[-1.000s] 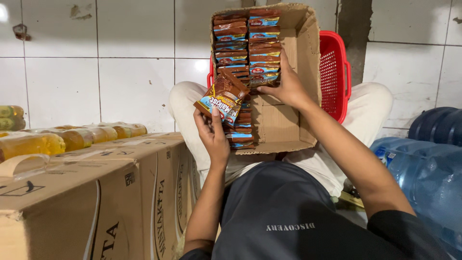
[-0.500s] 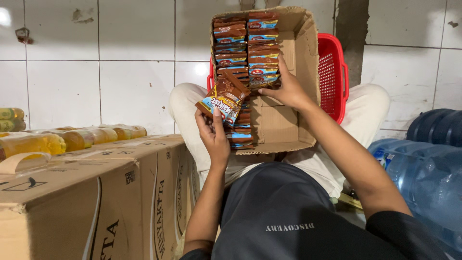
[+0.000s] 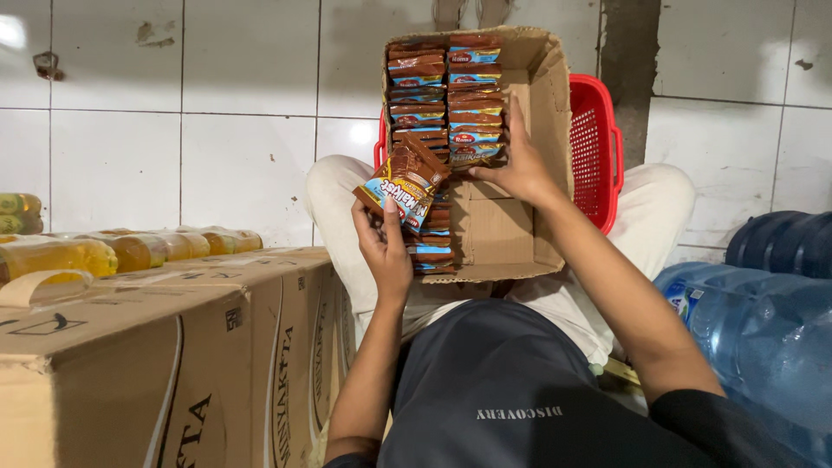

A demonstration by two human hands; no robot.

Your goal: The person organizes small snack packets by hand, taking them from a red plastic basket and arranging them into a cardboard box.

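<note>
Fingers (image 3: 513, 130) of the right hand (image 3: 518, 169) lie spread against the packet stack (image 3: 475, 108), barely shifted since a second ago; left hand (image 3: 386, 251) still pinches brown snack packets (image 3: 404, 180) beside the cardboard box (image 3: 546, 95).

Tilted brown snack packets (image 3: 404, 182), half-filled carton (image 3: 503, 230)

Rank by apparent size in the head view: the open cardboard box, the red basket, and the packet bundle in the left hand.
1. Open cardboard box
2. Red basket, mostly hidden behind the box, so its rank is unsure
3. Packet bundle in the left hand
</note>
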